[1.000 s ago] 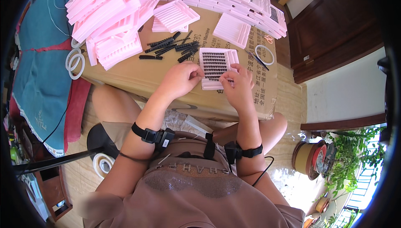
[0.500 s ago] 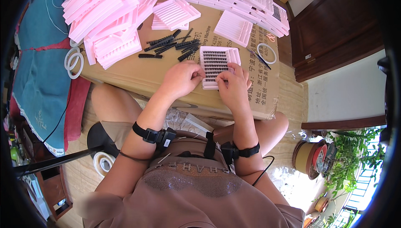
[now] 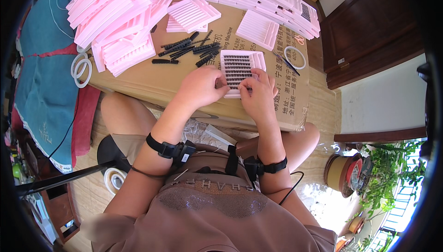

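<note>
On the cardboard box in front of me lies a pink tray (image 3: 257,60) with rows of black false eyelash strips (image 3: 237,67). My left hand (image 3: 203,86) is at the tray's lower left corner, its fingers curled and thumb and forefinger close together. At the lower right, my right hand (image 3: 258,93) has thumb and forefinger pinched over the lowest rows, with its other fingers bent against the tray's right side. Anything between either set of fingertips is too small or hidden to make out. Loose dark lash strips (image 3: 184,47) lie in a heap beyond my left hand.
Pink trays (image 3: 110,17) are piled high at the left of the cardboard box (image 3: 138,86), with more stacked trays (image 3: 258,3) along the back. An unfilled pink tray (image 3: 258,29) lies right of centre. Dark tweezers (image 3: 287,62) and a white ring (image 3: 302,63) lie farther right.
My left hand has shifted slightly, its thumb and fingertips turning at the tray's lower left corner. My right hand stays almost in place.
</note>
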`<state>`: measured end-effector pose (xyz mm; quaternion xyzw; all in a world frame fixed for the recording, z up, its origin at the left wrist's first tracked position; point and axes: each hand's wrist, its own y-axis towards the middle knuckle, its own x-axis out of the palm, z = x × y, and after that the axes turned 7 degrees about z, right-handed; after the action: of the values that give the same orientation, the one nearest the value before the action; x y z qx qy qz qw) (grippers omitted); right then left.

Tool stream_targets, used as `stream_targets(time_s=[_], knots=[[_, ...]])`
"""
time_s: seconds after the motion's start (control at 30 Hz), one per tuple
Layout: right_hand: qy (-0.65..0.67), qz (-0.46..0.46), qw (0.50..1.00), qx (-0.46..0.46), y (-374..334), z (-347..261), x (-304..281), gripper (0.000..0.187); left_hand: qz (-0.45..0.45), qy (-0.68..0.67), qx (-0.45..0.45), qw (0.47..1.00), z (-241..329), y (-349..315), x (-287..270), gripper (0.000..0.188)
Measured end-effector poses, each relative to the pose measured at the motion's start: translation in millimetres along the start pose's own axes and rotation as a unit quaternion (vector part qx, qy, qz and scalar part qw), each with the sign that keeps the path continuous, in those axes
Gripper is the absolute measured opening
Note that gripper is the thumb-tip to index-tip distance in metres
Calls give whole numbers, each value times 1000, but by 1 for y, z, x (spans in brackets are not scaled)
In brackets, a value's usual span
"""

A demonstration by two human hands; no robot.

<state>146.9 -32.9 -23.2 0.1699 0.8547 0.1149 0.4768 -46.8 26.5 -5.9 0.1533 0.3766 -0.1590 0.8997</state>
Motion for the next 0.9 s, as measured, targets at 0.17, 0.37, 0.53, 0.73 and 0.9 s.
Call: stream_targets(time_s=[0.17, 0.37, 0.53, 0.73, 0.9], knots=[[-6, 1, 1000, 0, 0, 0, 0, 9, 35, 35, 8, 999, 7, 2, 7, 22], [-6, 4, 1000, -7, 0, 0, -2, 11, 29, 14, -8, 999, 1, 7, 12, 19], [-38, -1, 999, 20, -2, 1, -16, 15, 26, 15, -14, 999, 2, 8, 11, 19], [-51, 4, 997, 63, 3, 16, -27, 16, 19, -4, -19, 1000, 1, 11, 11, 20], [-45, 14, 997, 54, 5, 21, -24, 13, 15, -1, -23, 1000, 1, 11, 10, 19]])
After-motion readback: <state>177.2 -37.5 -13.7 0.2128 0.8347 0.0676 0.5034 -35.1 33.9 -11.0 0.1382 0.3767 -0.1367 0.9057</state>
